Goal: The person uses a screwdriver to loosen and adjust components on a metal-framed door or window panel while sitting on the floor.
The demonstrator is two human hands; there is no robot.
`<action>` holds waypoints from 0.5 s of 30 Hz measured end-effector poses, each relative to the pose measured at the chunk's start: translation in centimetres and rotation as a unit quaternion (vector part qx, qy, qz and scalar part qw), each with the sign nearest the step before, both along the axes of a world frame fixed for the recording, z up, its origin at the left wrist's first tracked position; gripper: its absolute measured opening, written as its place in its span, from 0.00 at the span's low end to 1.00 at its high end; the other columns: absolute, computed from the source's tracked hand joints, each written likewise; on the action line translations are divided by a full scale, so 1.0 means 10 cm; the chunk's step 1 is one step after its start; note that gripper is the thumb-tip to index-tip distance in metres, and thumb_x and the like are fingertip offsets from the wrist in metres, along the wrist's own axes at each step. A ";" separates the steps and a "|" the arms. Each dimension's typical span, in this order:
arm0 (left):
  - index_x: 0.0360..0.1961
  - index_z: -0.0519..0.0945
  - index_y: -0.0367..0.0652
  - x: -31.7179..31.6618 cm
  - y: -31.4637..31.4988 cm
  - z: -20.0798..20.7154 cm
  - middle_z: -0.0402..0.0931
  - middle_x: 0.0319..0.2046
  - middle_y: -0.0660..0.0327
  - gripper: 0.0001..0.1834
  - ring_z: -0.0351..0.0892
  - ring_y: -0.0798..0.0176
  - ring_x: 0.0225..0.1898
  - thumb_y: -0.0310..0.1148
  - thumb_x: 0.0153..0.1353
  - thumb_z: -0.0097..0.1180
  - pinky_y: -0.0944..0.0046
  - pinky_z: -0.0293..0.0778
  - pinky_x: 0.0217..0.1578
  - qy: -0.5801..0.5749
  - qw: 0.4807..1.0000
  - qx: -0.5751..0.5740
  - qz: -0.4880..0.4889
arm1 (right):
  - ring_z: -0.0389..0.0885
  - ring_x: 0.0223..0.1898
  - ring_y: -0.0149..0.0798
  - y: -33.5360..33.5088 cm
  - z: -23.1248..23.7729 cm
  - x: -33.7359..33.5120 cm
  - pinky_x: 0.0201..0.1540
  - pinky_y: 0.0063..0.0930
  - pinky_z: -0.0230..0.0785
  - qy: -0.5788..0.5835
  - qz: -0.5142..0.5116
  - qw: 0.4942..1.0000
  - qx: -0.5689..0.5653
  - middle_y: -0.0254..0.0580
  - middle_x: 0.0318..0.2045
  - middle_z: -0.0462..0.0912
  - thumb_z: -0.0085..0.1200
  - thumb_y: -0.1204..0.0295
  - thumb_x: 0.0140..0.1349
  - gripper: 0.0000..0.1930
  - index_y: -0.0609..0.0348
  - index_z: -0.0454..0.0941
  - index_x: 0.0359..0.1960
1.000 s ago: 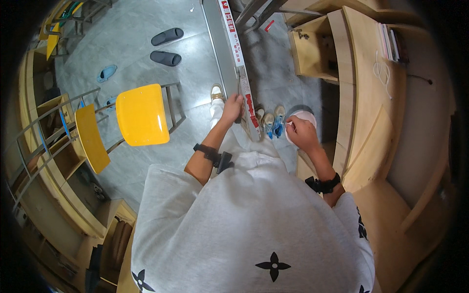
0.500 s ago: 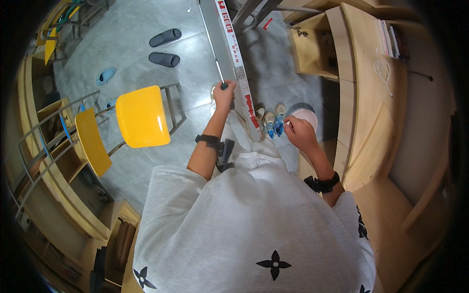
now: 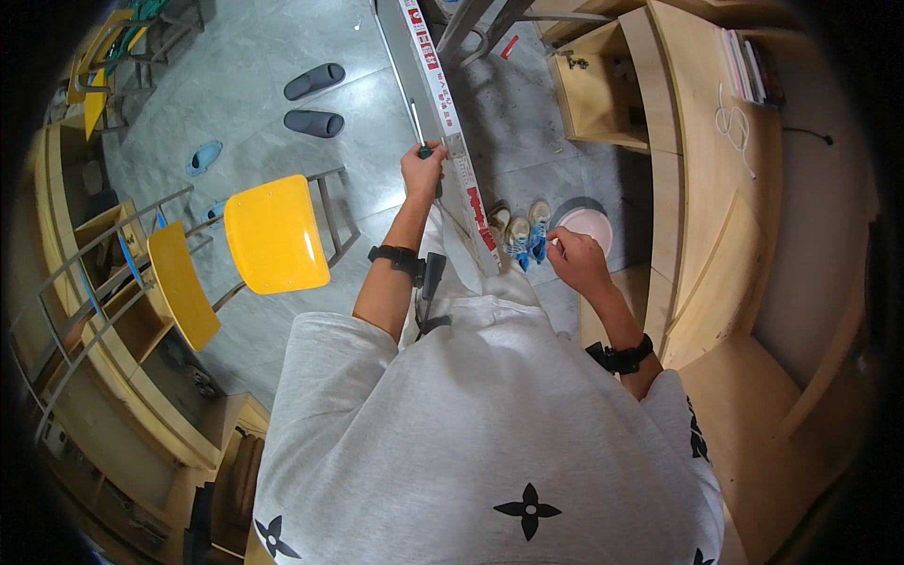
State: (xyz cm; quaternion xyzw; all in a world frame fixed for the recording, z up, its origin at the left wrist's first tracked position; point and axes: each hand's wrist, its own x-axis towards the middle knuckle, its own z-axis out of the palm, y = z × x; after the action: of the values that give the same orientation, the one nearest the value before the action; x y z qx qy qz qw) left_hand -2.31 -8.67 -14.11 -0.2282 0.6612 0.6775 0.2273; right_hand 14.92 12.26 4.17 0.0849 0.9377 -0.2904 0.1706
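My left hand (image 3: 423, 173) is wrapped round the dark handle of a screwdriver (image 3: 426, 152). Its long metal shaft points away from me, along the left side of a long grey panel (image 3: 403, 61) standing between my legs. The panel's upper edge (image 3: 442, 89) is white with red print, and a small metal plate (image 3: 456, 147) sits on it beside my left fingers. To the right of the panel, my right hand (image 3: 578, 262) is raised with thumb and fingertips pinched together. Whatever those fingertips hold, if anything, is too small to make out.
A yellow chair (image 3: 278, 234) stands at my left, with dark slippers (image 3: 314, 82) beyond it on grey tiles. Sneakers (image 3: 539, 230) and a pink basin (image 3: 589, 229) are on the floor by my right hand. Wooden cabinets (image 3: 667, 169) line the right side.
My left hand has shifted slightly left and away from me with the screwdriver, which now shows more of its shaft. The right hand stays pinched, nearly in the same place.
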 end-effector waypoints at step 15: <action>0.37 0.76 0.34 0.00 -0.14 0.05 0.75 0.23 0.64 0.16 0.72 0.69 0.19 0.29 0.47 0.64 0.68 0.70 0.19 -0.018 0.998 -0.067 -0.013 | 0.77 0.25 0.55 -0.01 0.04 -0.02 0.31 0.46 0.69 -0.012 -0.018 1.000 -0.004 0.49 0.18 0.78 0.50 0.68 0.55 0.08 0.59 0.76 0.31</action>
State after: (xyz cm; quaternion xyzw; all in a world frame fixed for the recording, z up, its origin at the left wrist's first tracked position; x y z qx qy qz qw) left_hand -2.28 -10.11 -13.57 -0.2465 0.7037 0.6245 0.2323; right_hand 14.73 12.15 4.52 0.1048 0.9329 -0.2959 0.1766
